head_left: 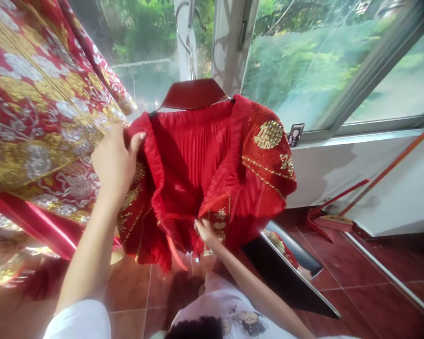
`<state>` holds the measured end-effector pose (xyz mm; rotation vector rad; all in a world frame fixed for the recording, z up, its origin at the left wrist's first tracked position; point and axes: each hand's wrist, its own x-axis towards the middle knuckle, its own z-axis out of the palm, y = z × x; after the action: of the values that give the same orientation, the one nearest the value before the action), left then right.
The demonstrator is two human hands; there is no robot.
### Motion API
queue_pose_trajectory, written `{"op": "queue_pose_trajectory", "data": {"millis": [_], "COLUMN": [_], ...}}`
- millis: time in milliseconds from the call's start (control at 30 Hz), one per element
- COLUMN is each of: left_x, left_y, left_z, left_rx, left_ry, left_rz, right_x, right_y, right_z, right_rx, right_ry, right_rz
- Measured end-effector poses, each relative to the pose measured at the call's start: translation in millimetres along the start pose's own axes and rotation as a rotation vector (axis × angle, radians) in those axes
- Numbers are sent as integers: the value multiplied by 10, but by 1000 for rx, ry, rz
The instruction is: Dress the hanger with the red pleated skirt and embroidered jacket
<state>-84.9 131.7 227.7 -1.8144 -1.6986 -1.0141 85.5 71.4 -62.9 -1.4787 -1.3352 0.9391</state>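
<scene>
A red skirt [212,155] with gold beading and embroidery and a pleated inside hangs with its waist opening toward me. It is on a hanger [194,92] with a wide red-brown bar and a metal hook. At the skirt's upper left edge, my left hand [116,153] grips the fabric, thumb on the near side. Lower down, at the middle of the opening, my right hand [205,233] pinches the edge, where a thin orange-red strip runs to the fingertips. Another orange ribbon [176,254] dangles below. What lies inside the right-hand pinch is too small to make out.
A red garment with gold and silver embroidery [53,103] hangs close on the left. Windows [304,70] stand behind, with a phone [296,135] on the sill. At lower right are a black-backed panel [289,268], a red dustpan [327,221] and a pale pole [388,273] on the tiled floor.
</scene>
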Motion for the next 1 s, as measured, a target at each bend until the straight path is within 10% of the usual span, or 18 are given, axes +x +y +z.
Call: {"op": "queue_pose_trajectory", "data": {"millis": [133, 367, 533, 667, 800, 900, 1000], "left_x": [-176, -347, -492, -1204, -1817, -1835, -1726], "left_y": [92, 189, 141, 299, 609, 656, 569], "left_z": [123, 172, 182, 246, 417, 419, 228], "left_rx": [-39, -156, -179, -108, -68, -123, -72], "left_ry": [143, 201, 291, 435, 69, -256, -203], "left_rz": [-13, 27, 83, 67, -221, -473, -564], "right_x": [-343, -55, 271, 364, 503, 607, 575], "right_y": [-347, -1295, -1180, -869, -716, -704, -795], "right_z": [-404, -1609, -1526, -1423, -1529, -1627, -1691], "right_rx": [-88, -343, -463, -145, 18, 3, -35], "right_ry": [8, 684, 488, 638, 578, 545, 480], "right_rz": [-84, -468, -61, -139, -240, -329, -407]}}
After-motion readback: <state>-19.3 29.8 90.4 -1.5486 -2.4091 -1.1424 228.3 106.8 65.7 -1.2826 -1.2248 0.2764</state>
